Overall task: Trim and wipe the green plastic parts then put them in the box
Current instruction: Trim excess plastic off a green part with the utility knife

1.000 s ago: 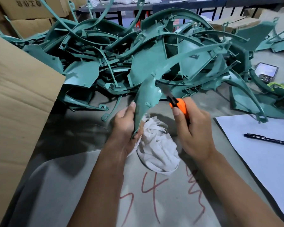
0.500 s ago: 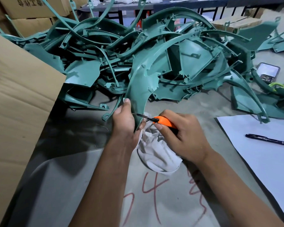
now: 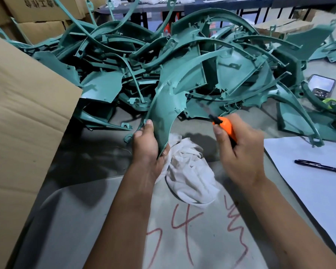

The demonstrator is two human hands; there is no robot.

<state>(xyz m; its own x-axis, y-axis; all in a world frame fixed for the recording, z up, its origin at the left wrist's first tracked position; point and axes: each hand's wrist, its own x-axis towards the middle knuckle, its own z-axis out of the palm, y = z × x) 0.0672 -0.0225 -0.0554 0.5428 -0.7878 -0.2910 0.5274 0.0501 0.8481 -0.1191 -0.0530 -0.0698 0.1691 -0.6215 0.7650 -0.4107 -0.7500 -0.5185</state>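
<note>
since half a second ago the right hand (image 3: 239, 150) has pulled the knife (image 3: 222, 126) up and away to the right, off the part's lower end, and the blade now points up-left, blurred, just clear of the part's (image 3: 165, 105) inner edge. that hand is wrapped tight round the orange handle. the left hand (image 3: 147, 145) grips the curved green part by its narrow bottom end, thumb on the outer face, holding it upright over the table (image 3: 97, 152) so it arcs up and to the right in front of the pile (image 3: 211, 61) of green parts. a white rag (image 3: 188, 171) lies crumpled just under both hands. the box (image 3: 21, 117) stands at the left, its flap near the pile. a pen (image 3: 318, 166) rests on white paper (image 3: 318, 191) at the right.
</note>
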